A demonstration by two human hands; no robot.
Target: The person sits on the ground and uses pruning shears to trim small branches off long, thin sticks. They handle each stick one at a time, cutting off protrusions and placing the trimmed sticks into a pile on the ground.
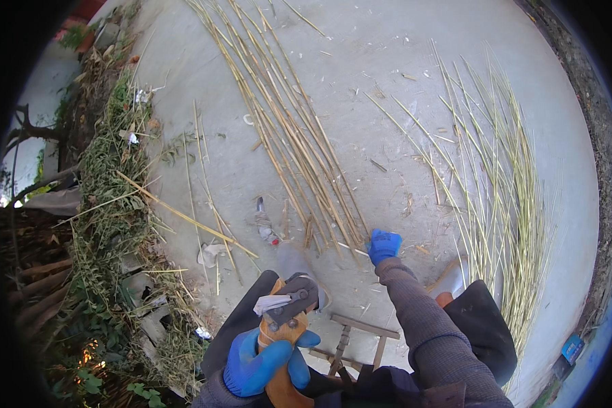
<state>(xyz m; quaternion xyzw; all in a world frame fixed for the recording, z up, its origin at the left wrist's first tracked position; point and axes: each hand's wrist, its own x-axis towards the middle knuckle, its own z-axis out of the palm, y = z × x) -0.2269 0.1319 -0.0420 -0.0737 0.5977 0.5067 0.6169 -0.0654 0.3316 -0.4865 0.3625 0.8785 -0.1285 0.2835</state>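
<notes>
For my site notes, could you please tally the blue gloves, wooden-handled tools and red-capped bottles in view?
Blue gloves, on the left hand and right hand: 2
Wooden-handled tool: 1
Red-capped bottle: 1
Total: 4

Looking out over a smooth pale-grey concrete floor (483, 30), bathed in soft, even daylight. Swinging left now, to a shaggy bank of green and withered weeds (109, 224), then dark-brown round wooden poles (44, 268) beyond. Across to the far right: skirting a rough dark-brown border strip (588, 88). Back near, meeting a low brown wooden frame (366, 326).
</notes>
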